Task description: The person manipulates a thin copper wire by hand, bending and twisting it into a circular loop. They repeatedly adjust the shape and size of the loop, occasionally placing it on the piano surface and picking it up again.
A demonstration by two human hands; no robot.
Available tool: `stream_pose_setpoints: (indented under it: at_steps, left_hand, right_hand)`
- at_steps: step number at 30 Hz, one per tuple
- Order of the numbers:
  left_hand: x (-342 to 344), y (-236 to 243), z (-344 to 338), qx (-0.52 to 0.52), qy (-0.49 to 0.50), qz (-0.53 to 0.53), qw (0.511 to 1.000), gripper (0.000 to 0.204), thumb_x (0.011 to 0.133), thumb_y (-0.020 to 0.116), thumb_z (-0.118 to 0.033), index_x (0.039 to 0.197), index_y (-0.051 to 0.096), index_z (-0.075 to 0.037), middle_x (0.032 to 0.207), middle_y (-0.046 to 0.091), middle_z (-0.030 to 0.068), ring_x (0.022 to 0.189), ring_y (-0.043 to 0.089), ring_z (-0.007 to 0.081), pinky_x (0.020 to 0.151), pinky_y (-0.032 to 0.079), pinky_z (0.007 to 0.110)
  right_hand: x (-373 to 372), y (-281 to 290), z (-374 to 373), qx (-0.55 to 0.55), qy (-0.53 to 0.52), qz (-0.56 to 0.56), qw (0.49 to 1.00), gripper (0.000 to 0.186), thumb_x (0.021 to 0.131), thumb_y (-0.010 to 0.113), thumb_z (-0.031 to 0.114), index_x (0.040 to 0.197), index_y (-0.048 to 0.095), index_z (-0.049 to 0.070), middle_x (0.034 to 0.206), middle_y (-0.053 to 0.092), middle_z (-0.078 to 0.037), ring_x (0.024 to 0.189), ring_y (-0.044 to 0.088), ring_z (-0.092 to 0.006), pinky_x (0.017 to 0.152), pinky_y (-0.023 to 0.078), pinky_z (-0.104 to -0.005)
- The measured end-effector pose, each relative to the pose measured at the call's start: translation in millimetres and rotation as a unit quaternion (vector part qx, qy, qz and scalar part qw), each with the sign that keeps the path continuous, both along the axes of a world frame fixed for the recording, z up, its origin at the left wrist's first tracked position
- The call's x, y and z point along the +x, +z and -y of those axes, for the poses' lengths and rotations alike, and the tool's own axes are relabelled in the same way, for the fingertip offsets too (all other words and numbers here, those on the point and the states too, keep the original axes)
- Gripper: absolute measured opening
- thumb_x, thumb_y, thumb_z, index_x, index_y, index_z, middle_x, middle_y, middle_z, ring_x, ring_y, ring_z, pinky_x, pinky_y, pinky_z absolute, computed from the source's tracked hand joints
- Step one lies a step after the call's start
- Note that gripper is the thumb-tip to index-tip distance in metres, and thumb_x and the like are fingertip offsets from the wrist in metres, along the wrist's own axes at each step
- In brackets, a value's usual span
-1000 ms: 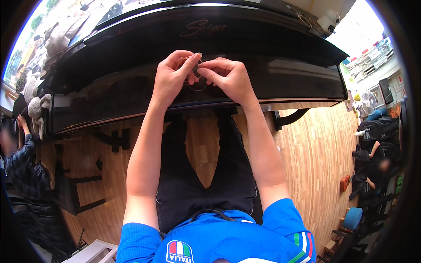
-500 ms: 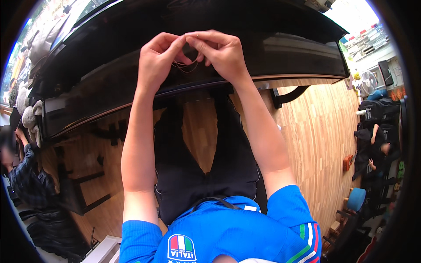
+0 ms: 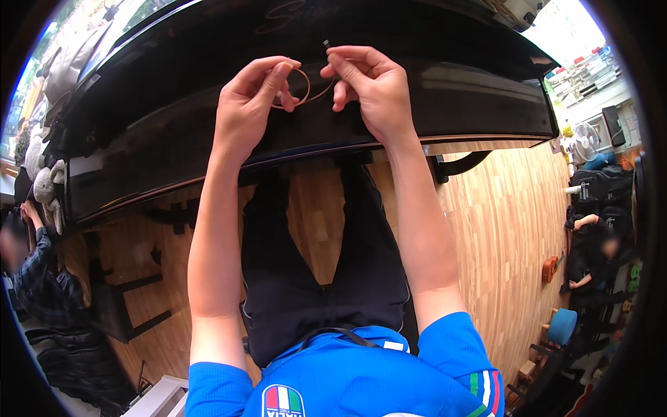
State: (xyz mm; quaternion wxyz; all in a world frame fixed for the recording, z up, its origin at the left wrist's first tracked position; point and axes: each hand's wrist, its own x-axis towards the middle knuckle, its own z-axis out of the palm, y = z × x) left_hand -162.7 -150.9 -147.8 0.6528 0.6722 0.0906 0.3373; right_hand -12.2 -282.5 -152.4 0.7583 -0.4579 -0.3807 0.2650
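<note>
Over the glossy black top of what looks like a piano [image 3: 479, 97], both my hands hold a thin copper-coloured cord [image 3: 308, 85]. My left hand [image 3: 246, 101] pinches the cord between thumb and fingertips, and a loop of it bulges out beside those fingers. Between thumb and forefinger of my right hand [image 3: 379, 87] is the other part, with a small dark tip [image 3: 326, 44] poking up above the fingertips. A curved stretch of the cord hangs across the gap between the hands.
My legs [image 3: 319, 292] are under the black edge, above a wooden floor [image 3: 493, 208]. At the left are a grey plush toy [image 3: 48, 187] and a person [image 3: 35, 257]. To the right are another person [image 3: 594, 257], a small guitar [image 3: 551, 268] and a blue stool [image 3: 561, 325].
My hands have moved apart from fingertips touching, widening the gap with the cord across it. The dark tip now shows above my right fingers. The person at the right has shifted their arms.
</note>
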Motion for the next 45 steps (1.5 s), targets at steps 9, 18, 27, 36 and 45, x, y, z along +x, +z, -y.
stream_pose_setpoints:
  at_steps: [9, 18, 27, 36, 45]
  left_hand:
    - [-2, 2, 1, -0.009, 0.012, -0.022, 1.0, 0.023, 0.098, 0.068, -0.017, 0.114, 0.07, -0.001, 0.086, 0.068, 0.0032, 0.07, 0.06, 0.0072, 0.066, 0.059, 0.026]
    - [-5, 13, 5, -0.002, 0.021, -0.07, 0.997, 0.023, 0.098, 0.068, -0.02, 0.109, 0.068, 0.0, 0.086, 0.07, 0.0055, 0.066, 0.066, 0.0101, 0.063, 0.059, 0.026]
    - [-1, 10, 4, -0.027, 0.014, -0.05, 0.998, 0.021, 0.099, 0.066, -0.021, 0.102, 0.065, 0.0, 0.078, 0.065, 0.0042, 0.064, 0.067, 0.0117, 0.06, 0.058, 0.025]
    - [-4, 9, 6, -0.036, -0.005, -0.06, 0.998, 0.023, 0.1, 0.064, -0.024, 0.101, 0.067, -0.001, 0.081, 0.065, 0.0038, 0.064, 0.065, 0.0101, 0.062, 0.058, 0.025]
    - [-1, 7, 5, -0.013, -0.012, -0.067, 0.998, 0.026, 0.099, 0.067, -0.023, 0.107, 0.065, 0.002, 0.08, 0.067, 0.0069, 0.065, 0.068, 0.0137, 0.061, 0.058, 0.025]
  right_hand:
    - [-19, 10, 3, -0.123, 0.039, 0.154, 0.98, 0.019, 0.097, 0.064, 0.009, 0.114, 0.069, 0.0, 0.091, 0.072, -0.007, 0.077, 0.067, -0.0116, 0.069, 0.056, -0.0252]
    - [-26, 8, -3, -0.078, -0.019, 0.158, 0.984, 0.02, 0.089, 0.077, 0.013, 0.106, 0.07, 0.006, 0.076, 0.071, -0.002, 0.065, 0.063, -0.0059, 0.059, 0.052, -0.0211]
    - [-28, 7, -1, -0.078, -0.09, 0.233, 0.965, 0.016, 0.092, 0.073, 0.013, 0.106, 0.071, 0.006, 0.074, 0.07, -0.004, 0.064, 0.065, -0.0087, 0.061, 0.052, -0.023]
    - [-31, 6, 1, -0.079, -0.13, 0.269, 0.951, 0.014, 0.092, 0.071, 0.013, 0.102, 0.068, 0.004, 0.074, 0.072, -0.009, 0.063, 0.068, -0.0153, 0.061, 0.053, -0.0272]
    - [-29, -3, -4, -0.032, -0.184, 0.329, 0.926, 0.012, 0.094, 0.068, 0.009, 0.104, 0.063, 0.005, 0.086, 0.069, -0.007, 0.06, 0.06, -0.014, 0.057, 0.048, -0.0283]
